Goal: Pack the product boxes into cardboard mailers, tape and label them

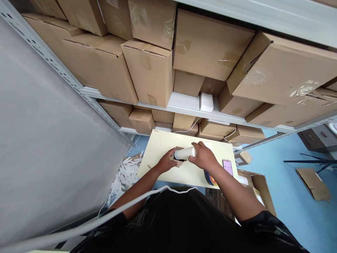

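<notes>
On a pale yellow table (160, 142) my right hand (202, 157) is closed round a white cylinder (185, 153) lying on its side. Its left end points into a small open brown carton (178, 162). My left hand (166, 162) grips that carton from the left side, fingers curled on its flaps. Both hands sit near the table's middle.
A phone (228, 167) with a lit screen lies at the table's right edge, a tape roll (210, 178) beside my right forearm. Metal shelving (184, 105) packed with cardboard boxes rises behind. White packets (126, 172) are piled on the floor left; open cartons (259, 189) stand right.
</notes>
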The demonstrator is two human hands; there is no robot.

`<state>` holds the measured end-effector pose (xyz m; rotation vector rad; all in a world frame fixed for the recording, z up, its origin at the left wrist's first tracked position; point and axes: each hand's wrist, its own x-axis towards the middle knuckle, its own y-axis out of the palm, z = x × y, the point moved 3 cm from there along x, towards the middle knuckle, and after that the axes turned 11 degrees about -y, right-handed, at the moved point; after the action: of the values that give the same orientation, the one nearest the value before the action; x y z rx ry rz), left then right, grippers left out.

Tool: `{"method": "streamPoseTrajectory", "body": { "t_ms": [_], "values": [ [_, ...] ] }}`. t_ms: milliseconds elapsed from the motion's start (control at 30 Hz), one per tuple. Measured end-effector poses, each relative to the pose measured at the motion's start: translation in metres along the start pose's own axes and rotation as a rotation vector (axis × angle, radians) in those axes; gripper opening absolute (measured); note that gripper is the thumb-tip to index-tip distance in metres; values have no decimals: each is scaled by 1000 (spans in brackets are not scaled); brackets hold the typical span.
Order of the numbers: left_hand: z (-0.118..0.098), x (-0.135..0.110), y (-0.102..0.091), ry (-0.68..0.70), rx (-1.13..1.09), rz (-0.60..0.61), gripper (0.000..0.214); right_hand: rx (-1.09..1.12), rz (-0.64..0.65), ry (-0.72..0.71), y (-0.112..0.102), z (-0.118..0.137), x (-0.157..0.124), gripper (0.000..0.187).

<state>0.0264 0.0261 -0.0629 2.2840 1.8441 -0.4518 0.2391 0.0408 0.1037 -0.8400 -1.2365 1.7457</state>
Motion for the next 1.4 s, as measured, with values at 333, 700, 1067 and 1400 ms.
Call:
{"method": "streamPoseTrajectory", "body": {
  "t_ms": [333, 700, 1067, 1400],
  "values": [
    [-6, -1, 21, 86, 169, 25, 89, -141, 174, -33, 51, 23, 20, 57],
    [4, -7, 20, 131, 151, 33, 91, -100, -66, -300, 116, 1, -5, 28],
    [17, -27, 13, 215, 371, 70, 84, 250, -205, -266, 150, -42, -52, 62],
    [-15, 5, 13, 227, 552, -122, 71, 328, -324, -168, 160, -29, -27, 26]
  ]
}}
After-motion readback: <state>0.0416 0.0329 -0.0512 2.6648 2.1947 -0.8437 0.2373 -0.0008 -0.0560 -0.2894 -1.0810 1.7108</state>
